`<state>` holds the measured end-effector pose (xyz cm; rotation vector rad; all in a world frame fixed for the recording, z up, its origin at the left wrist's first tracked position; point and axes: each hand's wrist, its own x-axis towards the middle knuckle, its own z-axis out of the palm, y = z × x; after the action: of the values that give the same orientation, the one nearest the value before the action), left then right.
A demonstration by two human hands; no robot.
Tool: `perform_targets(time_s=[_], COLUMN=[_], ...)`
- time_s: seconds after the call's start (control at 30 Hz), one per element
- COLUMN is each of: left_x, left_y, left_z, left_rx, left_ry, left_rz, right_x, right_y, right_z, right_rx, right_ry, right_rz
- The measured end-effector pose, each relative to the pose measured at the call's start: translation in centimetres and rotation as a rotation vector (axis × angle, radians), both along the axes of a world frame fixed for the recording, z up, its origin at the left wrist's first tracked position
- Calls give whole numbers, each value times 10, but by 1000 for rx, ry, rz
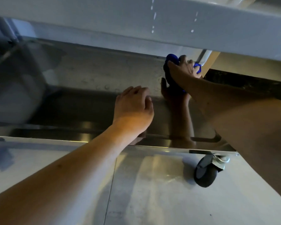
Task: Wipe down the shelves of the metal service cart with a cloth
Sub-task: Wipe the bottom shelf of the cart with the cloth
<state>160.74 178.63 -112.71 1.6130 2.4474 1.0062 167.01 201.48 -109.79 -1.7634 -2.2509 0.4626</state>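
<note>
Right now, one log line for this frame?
step: wiping lower shelf | right hand: holds blue cloth, far right corner | left hand: resting, empty

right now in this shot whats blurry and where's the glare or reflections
Head view: left end of the lower shelf smears with motion blur; its polished surface mirrors the right hand and blue cloth; glare streaks on the front rim; the left hand stays fairly sharp.

Floor (152,192): pale glossy tiles reflecting warm light | grout seam (111,184) running across | dim shadows lying beyond
</note>
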Motion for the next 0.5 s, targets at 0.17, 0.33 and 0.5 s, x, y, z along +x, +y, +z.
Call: perform_targets(time_s=[0.17,0.33,0.5], left_x=[-35,-106,-184], left_y=[-27,-73,-140], left_z=[9,7,12], left_rx=[9,-141,-180], left_ry=[35,220,252], left_rz=[19,137,293], right_x=[-36,-105,-195], right_y=[-21,-66,-131], right_z=[-1,-7,-13], right_rx=[-51,-13,39], right_ry=[-146,-174,-159], right_rz=[94,130,298])
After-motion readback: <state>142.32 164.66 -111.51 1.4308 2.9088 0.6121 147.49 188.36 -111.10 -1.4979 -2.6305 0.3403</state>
